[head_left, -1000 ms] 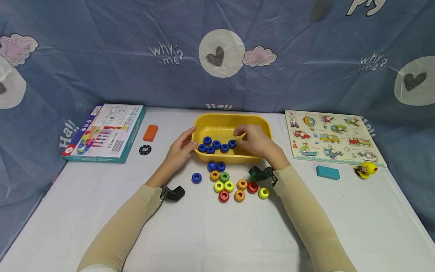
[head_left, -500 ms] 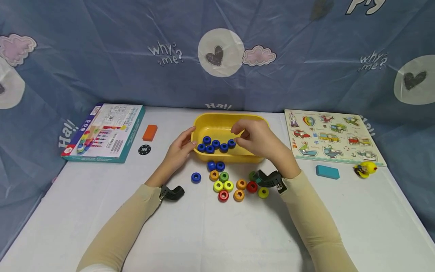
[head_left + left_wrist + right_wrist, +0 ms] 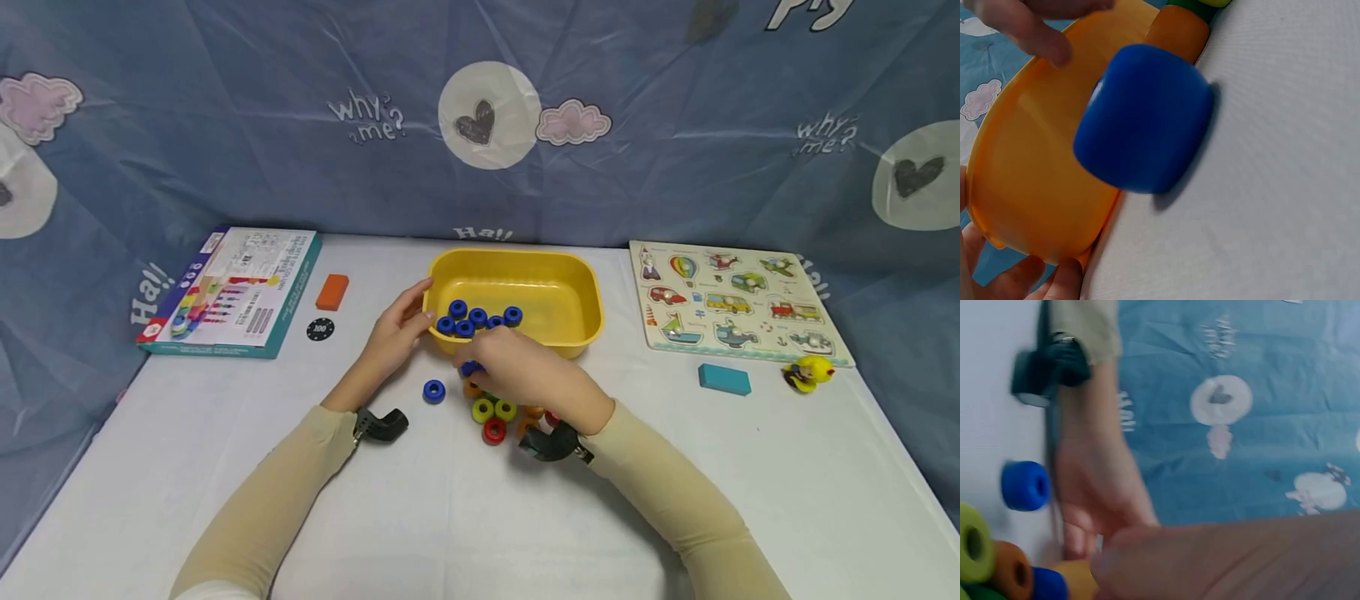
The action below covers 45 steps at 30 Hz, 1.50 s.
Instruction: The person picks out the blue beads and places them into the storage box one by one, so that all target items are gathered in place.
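A yellow tray [image 3: 555, 321] holds several blue ring beads [image 3: 477, 317] at its left side. My left hand [image 3: 393, 333] grips the tray's left end, with fingertips bent against its wall in the left wrist view. My right hand [image 3: 517, 367] hovers low over the beads in front of the tray, its fingers at a blue bead [image 3: 471, 367]; no firm hold shows. A lone blue bead [image 3: 433, 392] lies left of it and looms large in the left wrist view. Yellow-green [image 3: 506, 410], red [image 3: 494, 431] and orange beads lie nearby, partly hidden by my right hand and wrist camera.
On the left stand a toy box [image 3: 232, 292], an orange block [image 3: 332, 292] and a black chip [image 3: 320, 329]. A picture puzzle board [image 3: 738, 304], a turquoise block [image 3: 724, 379] and a yellow duck toy [image 3: 810, 372] lie right. A blue printed cloth [image 3: 300, 167] hangs behind.
My right hand has left the tray's inside, rising and drawing back, then moved left and toward me to the beads in front. The left hand stays at the tray's end.
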Tool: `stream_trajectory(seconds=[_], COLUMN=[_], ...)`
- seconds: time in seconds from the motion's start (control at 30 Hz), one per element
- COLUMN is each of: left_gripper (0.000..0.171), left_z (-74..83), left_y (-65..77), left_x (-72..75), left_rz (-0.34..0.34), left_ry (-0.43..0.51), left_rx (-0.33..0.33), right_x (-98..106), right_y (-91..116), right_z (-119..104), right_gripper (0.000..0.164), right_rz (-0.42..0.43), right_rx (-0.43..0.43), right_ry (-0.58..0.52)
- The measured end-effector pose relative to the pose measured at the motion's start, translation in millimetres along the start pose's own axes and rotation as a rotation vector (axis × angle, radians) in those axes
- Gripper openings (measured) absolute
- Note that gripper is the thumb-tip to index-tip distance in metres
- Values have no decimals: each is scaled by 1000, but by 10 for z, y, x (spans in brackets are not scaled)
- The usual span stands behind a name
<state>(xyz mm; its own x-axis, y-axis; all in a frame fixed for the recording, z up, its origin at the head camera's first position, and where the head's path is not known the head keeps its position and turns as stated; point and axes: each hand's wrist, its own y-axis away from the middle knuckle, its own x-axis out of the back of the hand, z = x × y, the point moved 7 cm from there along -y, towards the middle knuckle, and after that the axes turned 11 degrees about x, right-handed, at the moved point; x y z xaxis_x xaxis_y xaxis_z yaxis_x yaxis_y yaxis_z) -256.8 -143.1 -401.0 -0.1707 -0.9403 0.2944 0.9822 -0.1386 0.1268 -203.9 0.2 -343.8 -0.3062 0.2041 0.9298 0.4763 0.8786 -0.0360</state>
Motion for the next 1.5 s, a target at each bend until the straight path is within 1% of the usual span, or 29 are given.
stream_trajectory(seconds=[0.1,0.2,0.3,0.37,0.4,0.47,0.63,0.7,0.77,0.8,0.87,0.97,1.03,1.1,1.3,1.5], left_gripper=[54,54,54,54,54,54,54,54,54,54,54,54,54,55,54,54], left_z=[8,18,27,29,31,33,34,33,33,33,37,46,47,44,11,-13], left_y=[1,1,0,-5,-5,-7,-6,-8,-11,-12,-12,-11,-14,-15,-12,-1], left_x=[-5,-4,-2,-3,-2,1,7,4,1,0,2,5,5,1,-2,-1], left_rz=[1,4,2,-3,-4,-4,-7,-10,-12,-12,-9,-2,-2,-4,-6,0], left_ry=[0,1,4,5,2,-4,-5,-1,4,7,11,6,5,4,6,8], left_rx=[-9,-14,-21,-29,-31,-37,-39,-37,-34,-31,-25,-24,-24,-24,-13,-9], right_x=[-91,-142,-190,-217,-228,-246,-283,-277,-254,-246,-252,-293,-331,-355,-430,-444], right_y=[-33,-49,-65,-82,-93,-116,-162,-171,-167,-163,-153,-145,-148,-155,-180,-180], right_z=[-11,-21,-38,-43,-47,-49,-22,2,18,24,31,33,44,56,93,82], right_gripper=[11,11,16,18,18,19,19,19,16,14,9,9,12,12,14,16], right_rz=[-13,1,5,10,17,40,104,136,166,171,159,118,101,112,133,167], right_rx=[-55,-99,-105,-95,-81,-42,75,87,75,56,10,-48,-72,-86,-101,-77], right_ry=[84,159,214,230,232,199,46,16,27,42,94,178,208,215,208,214])
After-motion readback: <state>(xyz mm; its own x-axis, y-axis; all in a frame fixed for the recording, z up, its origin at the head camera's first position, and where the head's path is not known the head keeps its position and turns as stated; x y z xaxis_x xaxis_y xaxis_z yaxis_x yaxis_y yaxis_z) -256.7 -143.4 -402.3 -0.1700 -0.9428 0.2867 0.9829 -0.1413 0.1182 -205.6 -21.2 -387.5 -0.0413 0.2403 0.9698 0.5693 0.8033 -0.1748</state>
